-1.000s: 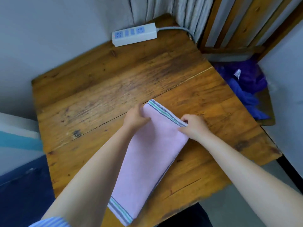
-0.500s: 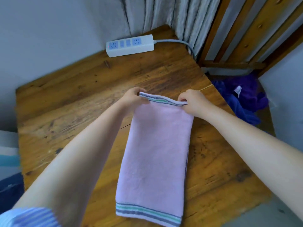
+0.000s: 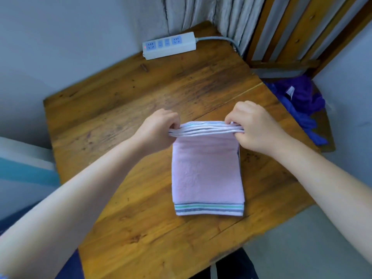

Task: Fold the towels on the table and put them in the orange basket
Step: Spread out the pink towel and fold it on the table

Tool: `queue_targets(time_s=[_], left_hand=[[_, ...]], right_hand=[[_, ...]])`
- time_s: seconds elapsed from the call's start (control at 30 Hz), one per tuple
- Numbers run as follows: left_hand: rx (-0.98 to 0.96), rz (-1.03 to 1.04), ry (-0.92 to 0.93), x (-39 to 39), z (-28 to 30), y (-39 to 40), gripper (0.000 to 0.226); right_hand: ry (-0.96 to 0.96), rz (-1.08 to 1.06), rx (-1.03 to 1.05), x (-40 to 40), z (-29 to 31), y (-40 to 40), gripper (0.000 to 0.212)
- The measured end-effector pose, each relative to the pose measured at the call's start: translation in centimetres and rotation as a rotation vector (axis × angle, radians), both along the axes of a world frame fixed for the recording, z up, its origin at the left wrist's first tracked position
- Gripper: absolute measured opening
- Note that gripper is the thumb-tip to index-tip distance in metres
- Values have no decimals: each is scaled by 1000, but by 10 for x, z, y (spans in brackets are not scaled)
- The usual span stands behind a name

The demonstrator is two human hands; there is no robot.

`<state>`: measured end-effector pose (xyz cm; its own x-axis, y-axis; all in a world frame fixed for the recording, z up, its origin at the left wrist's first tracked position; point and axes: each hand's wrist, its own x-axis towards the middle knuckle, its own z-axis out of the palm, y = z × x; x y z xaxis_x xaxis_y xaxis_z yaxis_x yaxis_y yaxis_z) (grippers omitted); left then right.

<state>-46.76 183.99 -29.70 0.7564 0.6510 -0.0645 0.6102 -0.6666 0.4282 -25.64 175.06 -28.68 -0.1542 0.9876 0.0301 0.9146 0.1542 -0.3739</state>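
2 hands, towel, perhaps purple cloth beyond.

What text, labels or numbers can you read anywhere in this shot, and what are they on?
None can be read.
power strip: only socket holes and a red light show, no print legible.
white tag on the purple cloth: too small and blurred.
pink towel: stripes and a faint embossed pattern, no words.

Bare table lies open left of the towel; a power strip lines the far edge.
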Motion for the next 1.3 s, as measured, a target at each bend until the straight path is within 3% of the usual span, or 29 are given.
queue_targets(time_s=[0.17, 0.33, 0.53, 0.73, 0.87, 0.9, 1.0, 1.07, 1.13, 1.2, 1.3], left_hand=[[101, -118, 161, -26, -21, -47, 20], [142, -216, 300, -43, -38, -89, 16], [132, -153, 392, -47, -63, -127, 19], [169, -158, 387, -52, -83, -151, 14], [55, -192, 415, -62, -85, -157, 12], [90, -177, 330, -63, -81, -156, 10], [171, 52, -82, -57, -73, -148, 21], [204, 215, -205, -37, -71, -135, 26], [110, 436, -213, -10, -74, -119, 29], [-61, 596, -113, 10, -86, -111, 40], [-115, 608, 110, 16, -123, -115, 51]], right_hand=[[-163, 82, -275, -22, -13, -46, 30], [-232, 164, -185, -42, -22, -86, 25], [-304, 199, -117, -54, -49, -125, 34], [-238, 121, -123, -57, -74, -143, 33], [-285, 124, -395, -55, -86, -154, 21], [-241, 113, -410, -55, -83, -155, 19], [-88, -33, -162, -54, -74, -141, 16], [-27, -183, 62, -60, -72, -114, 24], [-4, -331, 79, -68, -75, -80, 34], [-5, -379, -91, -78, -85, -56, 41], [-135, -279, -241, -86, -116, -51, 50]])
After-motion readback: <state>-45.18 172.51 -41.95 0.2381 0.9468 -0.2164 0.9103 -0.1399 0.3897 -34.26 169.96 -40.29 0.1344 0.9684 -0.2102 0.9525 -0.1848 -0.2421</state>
